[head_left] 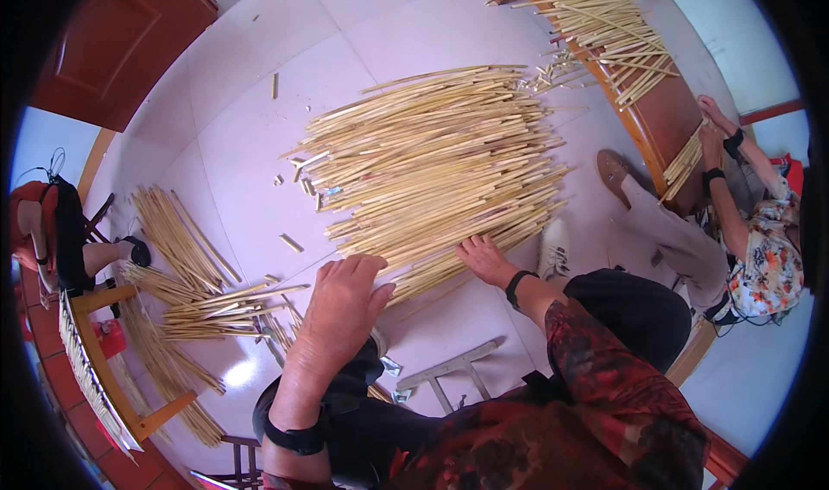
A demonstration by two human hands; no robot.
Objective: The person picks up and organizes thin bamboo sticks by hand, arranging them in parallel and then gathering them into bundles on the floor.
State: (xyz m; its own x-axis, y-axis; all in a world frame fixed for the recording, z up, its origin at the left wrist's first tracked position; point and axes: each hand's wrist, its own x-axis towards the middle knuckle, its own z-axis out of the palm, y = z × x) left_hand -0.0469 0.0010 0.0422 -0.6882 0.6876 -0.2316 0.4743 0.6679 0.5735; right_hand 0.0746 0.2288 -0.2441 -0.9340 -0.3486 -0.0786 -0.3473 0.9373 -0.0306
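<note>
A broad pile of long, pale yellow stalks point(423, 158) lies on the floor in front of me, mostly running left to right. At the near left edge of the pile is my left hand point(341, 304), thumb apart from the fingers and nothing visible between them. Whether its fingertips touch the stalks I cannot tell. My right hand point(485, 259) rests on the pile's near right part, fingers stretched out over the stalks. Short cut pieces point(291, 243) lie loose beside the pile's left end.
More stalks point(177, 240) lie in bundles at the left, near a wooden frame point(142, 417) and a seated person point(52, 231). A person point(764, 257) at the right handles stalks by a wooden bench point(669, 123) heaped with stalks. A metal frame point(453, 373) is near my legs.
</note>
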